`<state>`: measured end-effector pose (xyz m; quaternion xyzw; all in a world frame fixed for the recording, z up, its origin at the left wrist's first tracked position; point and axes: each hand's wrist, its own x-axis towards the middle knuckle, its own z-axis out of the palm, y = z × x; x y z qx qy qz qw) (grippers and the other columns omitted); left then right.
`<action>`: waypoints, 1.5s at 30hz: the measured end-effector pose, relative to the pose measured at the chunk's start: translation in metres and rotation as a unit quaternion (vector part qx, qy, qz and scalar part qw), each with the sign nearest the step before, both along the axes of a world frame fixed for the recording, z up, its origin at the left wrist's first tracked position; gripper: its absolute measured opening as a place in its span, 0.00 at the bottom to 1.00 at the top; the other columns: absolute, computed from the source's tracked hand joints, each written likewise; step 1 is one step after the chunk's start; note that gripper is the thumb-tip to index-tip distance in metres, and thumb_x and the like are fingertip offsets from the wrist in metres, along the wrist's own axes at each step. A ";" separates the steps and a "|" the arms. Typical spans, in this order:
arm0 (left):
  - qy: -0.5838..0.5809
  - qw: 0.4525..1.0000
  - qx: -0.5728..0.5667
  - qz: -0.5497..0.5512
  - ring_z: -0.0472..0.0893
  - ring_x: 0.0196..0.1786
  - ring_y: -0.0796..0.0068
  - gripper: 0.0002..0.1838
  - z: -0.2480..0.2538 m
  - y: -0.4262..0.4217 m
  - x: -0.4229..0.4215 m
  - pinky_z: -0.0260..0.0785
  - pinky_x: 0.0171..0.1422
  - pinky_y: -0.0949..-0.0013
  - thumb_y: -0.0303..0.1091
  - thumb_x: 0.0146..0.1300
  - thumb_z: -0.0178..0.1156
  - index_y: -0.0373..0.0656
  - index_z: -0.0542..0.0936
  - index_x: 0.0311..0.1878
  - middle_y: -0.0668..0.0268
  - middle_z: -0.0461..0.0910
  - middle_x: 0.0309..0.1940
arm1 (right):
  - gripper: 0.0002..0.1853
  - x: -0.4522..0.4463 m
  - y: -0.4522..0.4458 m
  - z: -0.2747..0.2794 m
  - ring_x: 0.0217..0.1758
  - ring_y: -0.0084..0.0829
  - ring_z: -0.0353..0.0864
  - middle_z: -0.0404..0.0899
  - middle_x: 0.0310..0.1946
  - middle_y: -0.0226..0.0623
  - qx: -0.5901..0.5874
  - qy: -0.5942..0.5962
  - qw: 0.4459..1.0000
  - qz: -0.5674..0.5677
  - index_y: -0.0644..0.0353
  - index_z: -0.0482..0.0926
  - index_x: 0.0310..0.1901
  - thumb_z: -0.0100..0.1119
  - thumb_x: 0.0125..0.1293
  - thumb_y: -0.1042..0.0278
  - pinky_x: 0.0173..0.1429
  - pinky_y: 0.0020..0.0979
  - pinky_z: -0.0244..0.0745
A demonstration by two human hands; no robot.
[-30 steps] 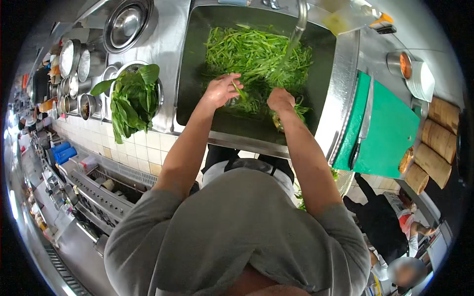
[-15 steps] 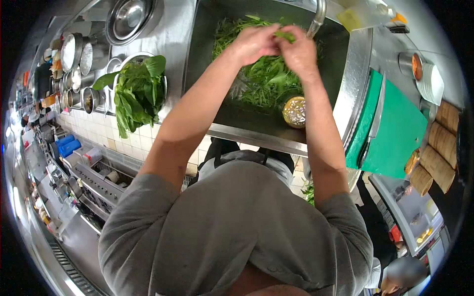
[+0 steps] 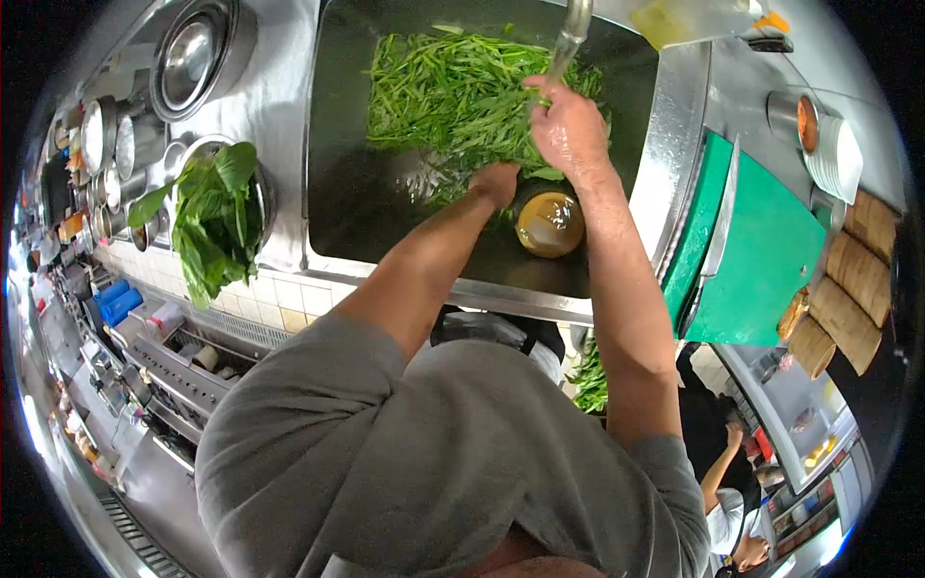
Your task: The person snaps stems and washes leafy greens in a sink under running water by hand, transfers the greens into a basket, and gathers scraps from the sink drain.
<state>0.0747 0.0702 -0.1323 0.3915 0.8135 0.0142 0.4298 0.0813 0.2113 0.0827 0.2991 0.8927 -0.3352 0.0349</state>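
Moved: left hand [image 3: 494, 183], down, away from right hand [image 3: 570, 127].
Left grip: fingers hidden, I can't tell.
Right grip: pinching small green stem piece [image 3: 545, 100].
Greens: wet, slender leafy green stems [image 3: 438, 91], long axes mostly crosswise, in rectangular metal sink [image 3: 525, 299].

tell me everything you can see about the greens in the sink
A wide, loose mat of bright green stems and narrow leaves looks wet, its crisscrossed pieces spread in water in the rectangular metal sink. The curved metal faucet hangs over its far right part. The person's bare left hand is down at the near edge, partly hidden; the bare right hand is over the right side, contact unclear.
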 end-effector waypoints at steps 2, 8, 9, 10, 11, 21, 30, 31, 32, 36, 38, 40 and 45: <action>0.015 0.999 -0.044 -0.005 0.82 0.57 0.54 0.20 -0.016 -0.004 0.000 0.77 0.62 0.59 0.31 0.62 0.60 0.47 0.80 0.59 0.57 0.81 0.57 | 0.16 0.001 0.001 0.003 0.41 0.48 0.87 0.86 0.35 0.48 -0.013 -0.008 1.000 -0.015 0.47 0.82 0.54 0.57 0.66 0.65 0.51 0.45 0.79; -0.357 0.790 0.079 0.491 0.78 0.27 0.74 0.16 0.000 -0.037 -0.064 0.73 0.31 0.67 0.34 0.63 0.68 0.41 0.82 0.53 0.67 0.81 0.31 | 0.17 0.051 0.023 -0.076 0.49 0.42 0.85 0.85 0.46 0.51 -0.057 0.009 0.998 -0.039 0.62 0.83 0.50 0.62 0.66 0.59 0.55 0.37 0.77; -0.384 0.748 0.122 0.528 0.73 0.22 0.79 0.15 0.018 -0.042 -0.069 0.66 0.24 0.72 0.36 0.64 0.67 0.40 0.80 0.50 0.70 0.74 0.25 | 0.16 0.050 0.016 -0.079 0.47 0.45 0.86 0.85 0.44 0.51 -0.120 -0.014 0.993 -0.020 0.59 0.83 0.50 0.63 0.66 0.59 0.55 0.39 0.78; -0.380 0.750 0.125 0.527 0.73 0.22 0.79 0.15 0.033 -0.041 -0.076 0.66 0.24 0.72 0.36 0.64 0.67 0.40 0.80 0.50 0.70 0.74 0.25 | 0.15 0.049 0.009 -0.081 0.45 0.48 0.86 0.85 0.42 0.52 -0.181 -0.039 0.983 -0.002 0.56 0.84 0.50 0.63 0.65 0.59 0.55 0.41 0.78; -0.387 0.724 0.122 0.559 0.74 0.22 0.78 0.13 0.042 -0.040 -0.078 0.66 0.25 0.71 0.36 0.65 0.66 0.41 0.79 0.48 0.69 0.74 0.25 | 0.15 0.041 -0.007 -0.077 0.44 0.46 0.87 0.86 0.40 0.50 -0.177 -0.054 0.983 0.008 0.55 0.84 0.49 0.64 0.65 0.58 0.55 0.41 0.79; -0.293 0.627 0.236 0.682 0.74 0.25 0.75 0.09 0.066 -0.095 -0.099 0.65 0.23 0.70 0.34 0.66 0.62 0.39 0.77 0.42 0.65 0.75 0.27 | 0.10 0.011 -0.107 -0.073 0.44 0.50 0.86 0.86 0.39 0.49 -0.010 -0.129 0.986 0.104 0.58 0.81 0.43 0.56 0.63 0.66 0.51 0.50 0.82; 0.086 0.933 0.136 0.321 0.74 0.63 0.50 0.37 0.017 0.000 -0.076 0.70 0.67 0.53 0.43 0.57 0.72 0.37 0.68 0.64 0.45 0.76 0.56 | 0.12 0.074 -0.089 -0.047 0.44 0.53 0.85 0.84 0.40 0.54 -0.057 -0.025 0.998 -0.025 0.56 0.80 0.49 0.59 0.67 0.64 0.49 0.51 0.78; 0.083 0.934 0.138 0.320 0.74 0.63 0.50 0.37 0.010 0.009 -0.067 0.70 0.67 0.53 0.43 0.57 0.72 0.37 0.68 0.64 0.45 0.76 0.56 | 0.12 0.083 -0.086 -0.038 0.44 0.53 0.85 0.84 0.40 0.54 -0.055 -0.027 0.998 -0.027 0.56 0.80 0.49 0.59 0.67 0.64 0.49 0.51 0.78; 0.131 0.944 0.085 0.291 0.76 0.61 0.48 0.43 0.004 0.018 -0.060 0.71 0.66 0.53 0.43 0.56 0.74 0.36 0.62 0.69 0.42 0.72 0.60 | 0.11 0.093 -0.082 -0.028 0.44 0.53 0.85 0.84 0.39 0.55 -0.063 -0.025 0.997 -0.046 0.57 0.80 0.49 0.60 0.65 0.67 0.49 0.49 0.78; -0.074 0.928 0.070 0.359 0.81 0.54 0.51 0.51 -0.001 0.041 -0.079 0.73 0.66 0.56 0.42 0.56 0.75 0.37 0.56 0.76 0.43 0.74 0.60 | 0.14 0.139 -0.067 -0.006 0.44 0.47 0.86 0.84 0.40 0.52 -0.129 0.080 0.979 -0.139 0.59 0.81 0.50 0.62 0.63 0.76 0.49 0.41 0.79; -0.113 0.926 0.078 0.351 0.74 0.67 0.52 0.46 0.061 0.036 -0.093 0.64 0.75 0.53 0.39 0.60 0.72 0.35 0.58 0.75 0.47 0.69 0.68 | 0.14 0.150 -0.052 -0.008 0.44 0.35 0.85 0.84 0.42 0.47 -0.199 0.125 0.956 -0.174 0.62 0.80 0.52 0.61 0.65 0.79 0.50 0.35 0.78; -0.157 0.936 0.109 0.295 0.76 0.65 0.54 0.45 0.116 0.010 -0.099 0.63 0.76 0.54 0.40 0.60 0.72 0.34 0.59 0.75 0.48 0.74 0.65 | 0.13 0.161 -0.045 0.005 0.47 0.27 0.81 0.83 0.43 0.42 -0.235 0.125 0.944 -0.193 0.64 0.79 0.53 0.59 0.68 0.78 0.51 0.34 0.77; -0.233 0.869 0.159 0.406 0.74 0.67 0.58 0.43 0.114 -0.063 -0.127 0.63 0.74 0.59 0.42 0.64 0.69 0.29 0.59 0.74 0.50 0.74 0.64 | 0.10 0.134 -0.028 -0.009 0.46 0.42 0.83 0.85 0.39 0.45 -0.177 0.098 0.969 -0.141 0.64 0.85 0.39 0.70 0.63 0.65 0.53 0.35 0.75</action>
